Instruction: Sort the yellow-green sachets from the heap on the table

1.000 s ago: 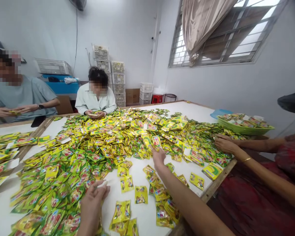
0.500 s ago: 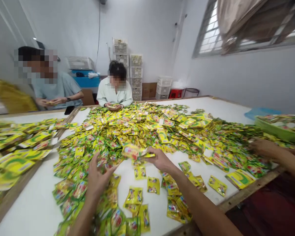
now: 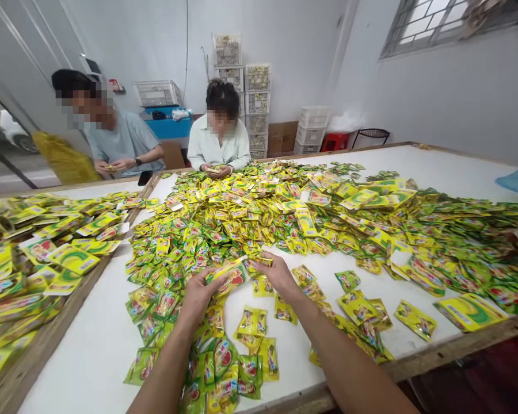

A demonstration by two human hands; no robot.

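My left hand (image 3: 200, 296) is closed on a flat yellow carton (image 3: 233, 279) with red fruit printed on it, gripping its left end between thumb and fingers. At the carton's right end, my right hand (image 3: 278, 277) pinches a small yellow sachet (image 3: 261, 261); whether the sachet is partly inside the carton cannot be made out. Below the hands lie loose yellow sachets (image 3: 252, 321) and green sachets (image 3: 224, 356). A large heap of sachets (image 3: 224, 221) spreads behind them, with more flat cartons (image 3: 305, 222) on top.
Left of a wooden divider (image 3: 69, 305) lie many cartons (image 3: 73, 259). Two people sit across the table: one in blue (image 3: 125, 141), one in pale green (image 3: 220, 144). A wooden rim (image 3: 449, 345) edges the table (image 3: 449, 172). Stacked crates (image 3: 258, 103) stand behind.
My left hand, open and empty before, now holds the carton that my right hand was carrying. My right hand now pinches a sachet at its end. The view has shifted, and the co-worker's arm at right is mostly out of view.
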